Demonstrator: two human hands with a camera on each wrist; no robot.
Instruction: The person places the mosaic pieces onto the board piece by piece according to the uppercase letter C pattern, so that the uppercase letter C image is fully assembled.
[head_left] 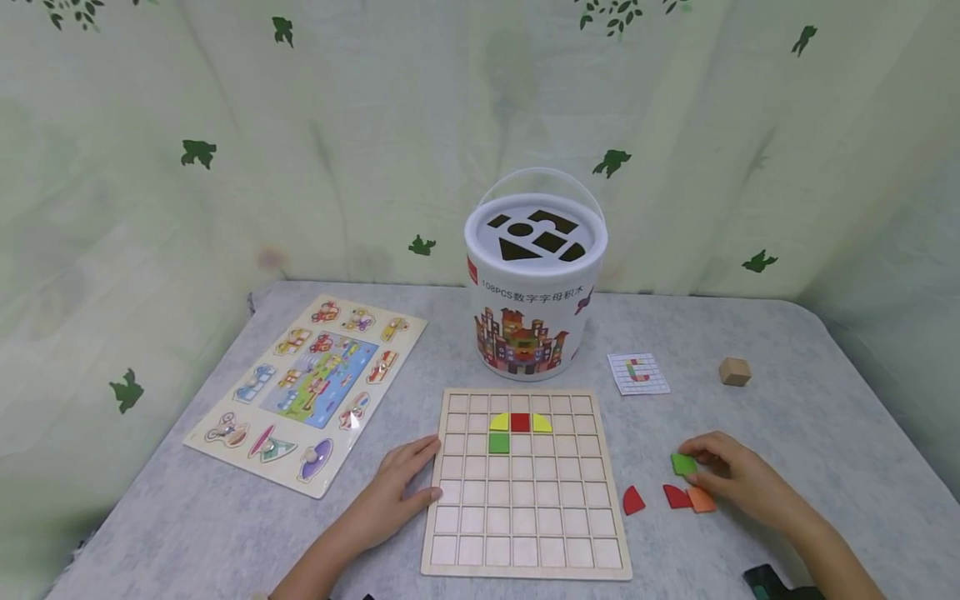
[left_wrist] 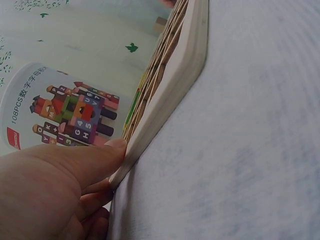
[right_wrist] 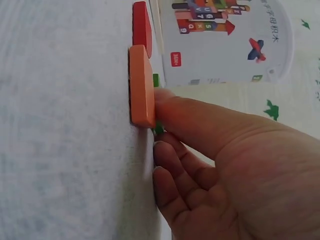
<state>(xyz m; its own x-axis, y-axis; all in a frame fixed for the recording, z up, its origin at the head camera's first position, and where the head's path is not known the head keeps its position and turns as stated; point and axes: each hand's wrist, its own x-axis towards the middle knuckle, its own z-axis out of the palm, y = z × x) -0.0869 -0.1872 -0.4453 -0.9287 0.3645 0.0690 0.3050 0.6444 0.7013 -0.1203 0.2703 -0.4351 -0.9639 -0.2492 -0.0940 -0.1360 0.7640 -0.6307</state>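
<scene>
A wooden grid board (head_left: 525, 562) lies flat on the table. Near its top sit a red square tile (head_left: 520, 422), with a yellow quarter-round (head_left: 500, 423) on one side and another yellow quarter-round (head_left: 542, 424) on the other, plus a green square tile (head_left: 498, 442) below. My left hand (head_left: 390, 500) touches the board's left edge with thumb and fingertips. Thumb and fingers of my right hand (head_left: 731, 475) pinch another green square tile (head_left: 683, 464), mostly hidden in the right wrist view. Close by lie an orange tile (right_wrist: 142, 87) and two red quarter-rounds (head_left: 633, 500) (head_left: 677, 497).
Behind the board stands a white bucket (head_left: 534, 325) with shape holes in its lid. To its right are a pattern card (head_left: 638, 374) and a wooden cube (head_left: 735, 372). A vehicle peg puzzle (head_left: 307, 392) lies at the left, and a dark object (head_left: 776, 583) at the front right.
</scene>
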